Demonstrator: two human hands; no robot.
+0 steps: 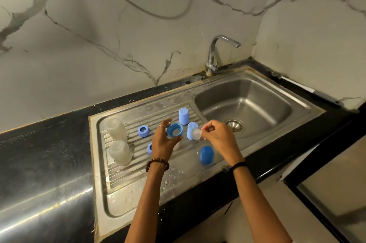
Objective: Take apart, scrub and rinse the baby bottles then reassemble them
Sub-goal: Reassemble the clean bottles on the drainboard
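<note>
My left hand (163, 142) holds a blue screw ring (174, 130) above the steel drainboard (126, 189), its opening turned toward me. My right hand (218, 137) pinches a clear silicone teat (196, 133) just right of the ring. Two clear bottle bodies (116, 129) (120, 152) stand upside down at the drainboard's left. A second blue ring (143, 131) lies beside them; a third (150, 148) is half hidden by my left hand. Two light-blue caps (184, 116) (190, 130) stand behind my hands, and a darker blue cap (206, 154) sits near the front.
The sink basin (243, 104) with its drain (234, 124) lies to the right, the chrome tap (215, 52) behind it. A black countertop (45, 155) surrounds the sink. A brush handle (303, 87) lies along the right wall. Something pale shows under my left hand.
</note>
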